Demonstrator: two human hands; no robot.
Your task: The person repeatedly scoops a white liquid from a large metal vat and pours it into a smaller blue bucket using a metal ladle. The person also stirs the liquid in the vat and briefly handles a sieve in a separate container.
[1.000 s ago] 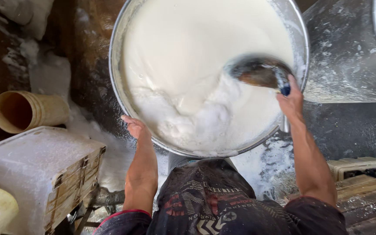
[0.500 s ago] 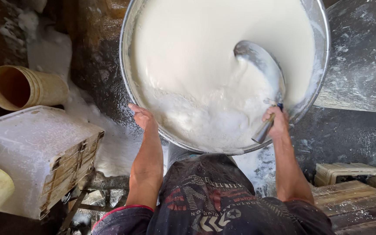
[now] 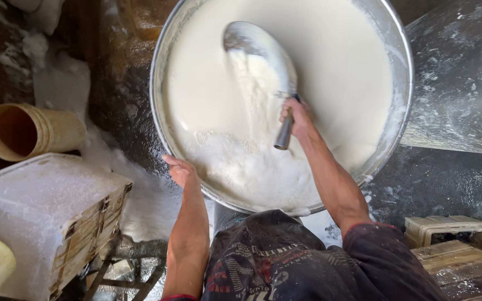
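White liquid fills the big round metal vat (image 3: 400, 83); your left hand (image 3: 181, 170) lies open on its near rim, steadying it. Your right hand (image 3: 297, 117) grips the large steel scoop (image 3: 260, 56) by its handle, blade raised over the liquid and spilling; its long axis runs from your fist up-left, bowl pointing away from you

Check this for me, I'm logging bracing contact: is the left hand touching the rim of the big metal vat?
Touching. The head view shows the left hand resting on the metal vat's rim, fingers over its edge, no gap.
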